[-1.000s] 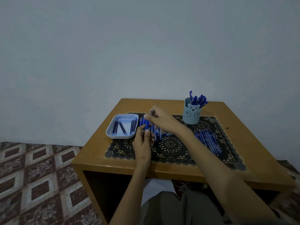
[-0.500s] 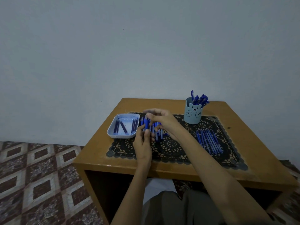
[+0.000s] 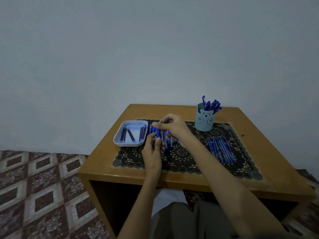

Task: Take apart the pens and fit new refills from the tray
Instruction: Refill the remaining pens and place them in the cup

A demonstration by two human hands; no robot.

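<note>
Disassembly is judged in hand: a blue pen (image 3: 155, 133) is held in the closed grip of the left hand (image 3: 152, 152), just beside the tray (image 3: 119, 141), its top end pinched in the grip of the right hand (image 3: 172, 125). A straight pull apart is called for next.

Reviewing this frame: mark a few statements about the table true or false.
1. The tray holds dark refills. True.
2. The bear cup is empty. False: it holds blue pens.
3. The left hand and right hand hold a blue pen between them. True.
4. The row of pens lies on bare wood. False: it lies on the lace mat.
</note>
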